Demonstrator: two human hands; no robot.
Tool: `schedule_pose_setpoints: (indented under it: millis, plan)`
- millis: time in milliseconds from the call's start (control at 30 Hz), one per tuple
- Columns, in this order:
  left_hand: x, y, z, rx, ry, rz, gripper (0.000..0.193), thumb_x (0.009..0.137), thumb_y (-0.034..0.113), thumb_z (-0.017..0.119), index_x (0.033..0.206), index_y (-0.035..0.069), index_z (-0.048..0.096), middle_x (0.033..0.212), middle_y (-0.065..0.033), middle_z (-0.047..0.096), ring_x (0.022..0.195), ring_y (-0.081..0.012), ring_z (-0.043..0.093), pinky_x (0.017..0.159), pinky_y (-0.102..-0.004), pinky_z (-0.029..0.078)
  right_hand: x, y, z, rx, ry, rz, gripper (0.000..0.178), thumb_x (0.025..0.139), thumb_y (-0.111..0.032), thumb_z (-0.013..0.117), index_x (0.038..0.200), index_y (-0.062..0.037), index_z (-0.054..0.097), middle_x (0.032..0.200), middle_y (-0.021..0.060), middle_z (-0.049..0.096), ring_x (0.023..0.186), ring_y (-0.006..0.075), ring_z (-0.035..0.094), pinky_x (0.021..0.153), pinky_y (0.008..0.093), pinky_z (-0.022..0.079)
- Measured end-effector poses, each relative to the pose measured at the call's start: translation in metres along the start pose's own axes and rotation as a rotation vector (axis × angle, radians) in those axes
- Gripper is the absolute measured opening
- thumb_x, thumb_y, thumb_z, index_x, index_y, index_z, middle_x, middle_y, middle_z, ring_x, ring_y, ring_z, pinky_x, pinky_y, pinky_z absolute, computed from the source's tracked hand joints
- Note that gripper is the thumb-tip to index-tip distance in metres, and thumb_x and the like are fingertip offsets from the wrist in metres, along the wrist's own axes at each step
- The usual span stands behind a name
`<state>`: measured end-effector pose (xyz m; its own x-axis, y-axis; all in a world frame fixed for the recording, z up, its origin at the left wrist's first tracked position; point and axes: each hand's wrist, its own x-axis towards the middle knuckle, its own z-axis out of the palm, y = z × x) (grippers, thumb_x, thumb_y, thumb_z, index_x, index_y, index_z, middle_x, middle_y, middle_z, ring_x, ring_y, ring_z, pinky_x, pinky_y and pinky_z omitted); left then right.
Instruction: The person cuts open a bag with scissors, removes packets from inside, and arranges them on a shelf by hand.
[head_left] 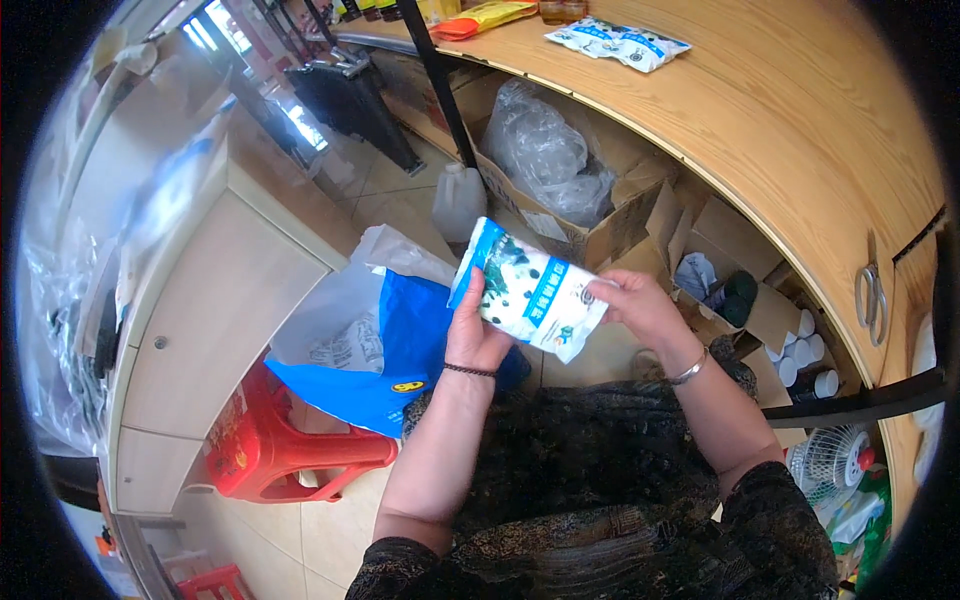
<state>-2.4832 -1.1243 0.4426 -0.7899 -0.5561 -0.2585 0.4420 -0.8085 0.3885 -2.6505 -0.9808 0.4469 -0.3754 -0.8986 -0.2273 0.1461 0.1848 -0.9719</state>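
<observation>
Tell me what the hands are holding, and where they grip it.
A white and blue packet: left hand on its lower left side, right hand at its right end.

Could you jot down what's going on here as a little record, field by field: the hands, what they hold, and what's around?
Left hand: grips the near end of the white and blue packet from below
Right hand: pinches the packet's right edge
Packet: held up between both hands, tilted
Wooden counter: to the right; two similar packets lie on it
Blue bag: on the floor behind the left hand
Red stool: lower left
Cardboard box: under the counter, holds clear plastic
</observation>
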Motion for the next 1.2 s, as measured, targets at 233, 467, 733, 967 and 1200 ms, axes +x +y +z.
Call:
schedule_pose_setpoints:
  millis: [233, 467, 733, 967, 1200]
  plan:
    - [0.0, -0.001, 0.0, -0.052, -0.019, 0.009, 0.046, 0.086, 0.034, 0.054, 0.123, 0.007, 0.045, 0.124, -0.0091, 0.05, 0.116, -0.0288, 0.045, 0.099, -0.048, 0.031, 0.003, 0.007, -0.017, 0.236, -0.083, -0.025, 0.028, 0.088, -0.023, 0.054, 0.104, 0.0009, 0.057, 0.093, 0.0076, 0.063, 0.079, 0.014, 0.059, 0.071, 0.0287, 0.049]
    - [-0.003, -0.009, 0.003, 0.329, -0.085, 0.021, 0.04, 0.089, 0.029, 0.051, 0.119, 0.003, 0.047, 0.116, -0.0087, 0.055, 0.105, -0.0235, 0.054, 0.092, -0.0386, 0.041, -0.008, 0.001, 0.007, -0.101, -0.265, -0.316, 0.05, 0.082, -0.016, 0.062, 0.125, -0.0015, 0.041, 0.118, 0.0094, 0.052, 0.105, 0.0145, 0.05, 0.088, 0.0293, 0.042]
    - [-0.024, 0.016, 0.023, 0.346, -0.32, 0.182, 0.051, 0.092, 0.041, 0.038, 0.133, 0.012, 0.029, 0.128, -0.0138, 0.042, 0.116, -0.0293, 0.043, 0.094, -0.0437, 0.038, -0.027, -0.076, 0.011, 0.089, 0.095, -0.383, 0.027, 0.083, -0.015, 0.062, 0.106, -0.0035, 0.055, 0.092, 0.003, 0.063, 0.079, 0.0086, 0.059, 0.069, 0.025, 0.05]
    - [-0.021, 0.0, 0.025, 0.625, -0.236, -0.001, 0.03, 0.091, 0.023, 0.049, 0.115, 0.004, 0.049, 0.105, -0.0115, 0.058, 0.095, -0.0222, 0.058, 0.079, -0.0334, 0.048, 0.056, -0.191, -0.145, 0.122, 0.702, -0.603, 0.029, 0.084, -0.02, 0.06, 0.097, 0.0051, 0.056, 0.085, 0.0108, 0.063, 0.069, 0.0169, 0.061, 0.058, 0.0299, 0.051]
    - [-0.021, -0.006, 0.025, 0.637, -0.247, -0.09, 0.026, 0.09, 0.016, 0.049, 0.113, 0.004, 0.051, 0.102, -0.0108, 0.059, 0.093, -0.0194, 0.058, 0.079, -0.0302, 0.048, 0.166, -0.156, -0.284, 0.374, 0.842, -0.493, 0.024, 0.084, -0.013, 0.058, 0.101, 0.0021, 0.052, 0.091, 0.0121, 0.063, 0.075, 0.0229, 0.064, 0.061, 0.0368, 0.056]
